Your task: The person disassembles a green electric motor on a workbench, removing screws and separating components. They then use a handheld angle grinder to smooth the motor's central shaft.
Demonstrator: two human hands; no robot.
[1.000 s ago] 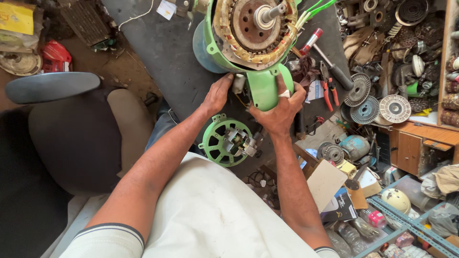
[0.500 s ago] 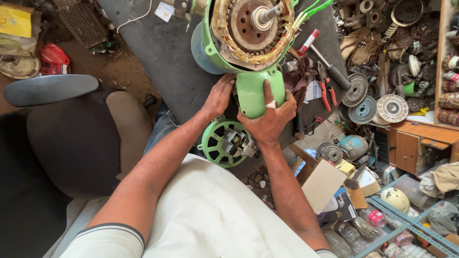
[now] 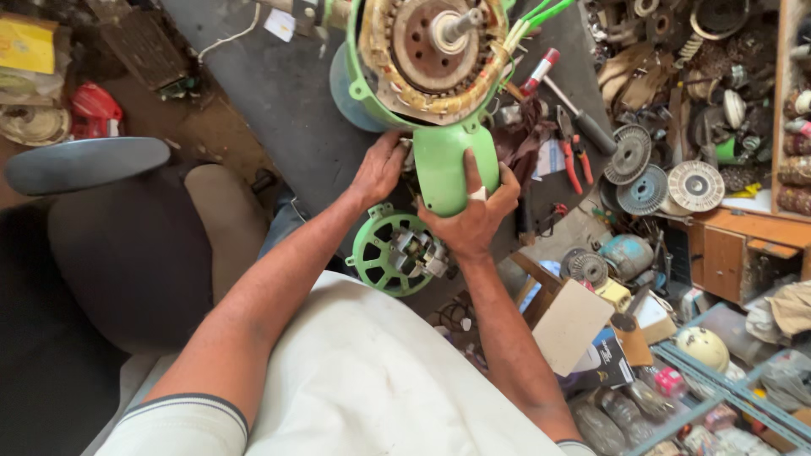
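Motor housing (image 3: 456, 165): green, over bench edge, tools crowding its right
R hand (image 3: 473, 215): wrapped round housing neck
L hand (image 3: 380, 169): fingers curled on neck's left side
Bench (image 3: 279, 101): grey, cluttered workshop

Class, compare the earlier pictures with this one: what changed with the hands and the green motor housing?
The right hand shifted from the right side of the green motor housing's neck to its front, fingers wrapped around it. The left hand stayed at the neck's left side. The round green end cover stayed put.
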